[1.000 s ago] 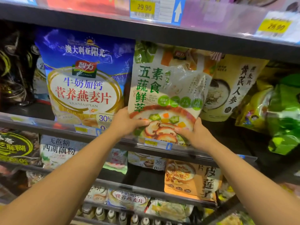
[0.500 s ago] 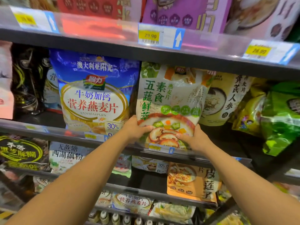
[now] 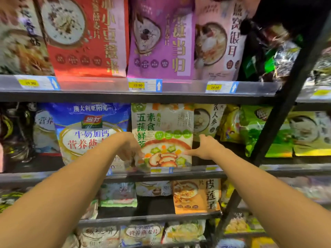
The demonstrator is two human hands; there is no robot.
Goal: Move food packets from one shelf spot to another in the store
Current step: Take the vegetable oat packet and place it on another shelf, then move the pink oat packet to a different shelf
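A white and green vegetable oatmeal packet stands upright on the middle shelf, between a big blue oatmeal bag and a beige packet. My left hand reaches in from the left, and its blurred fingertips touch the packet's lower left corner. At the packet's right edge my right hand is spread, with the thumb lying across the lower front and the fingers beside the edge. Neither hand plainly grips it.
The upper shelf carries red, purple and pink packets with yellow price tags. Green and yellow bags crowd the right. A dark slanted post crosses the right side. The lower shelves hold an orange packet and other bags.
Both hands gripped the packet's lower corners before; now their fingers have loosened and the packet stands straighter on the shelf. My view has tilted up, showing the upper shelf.
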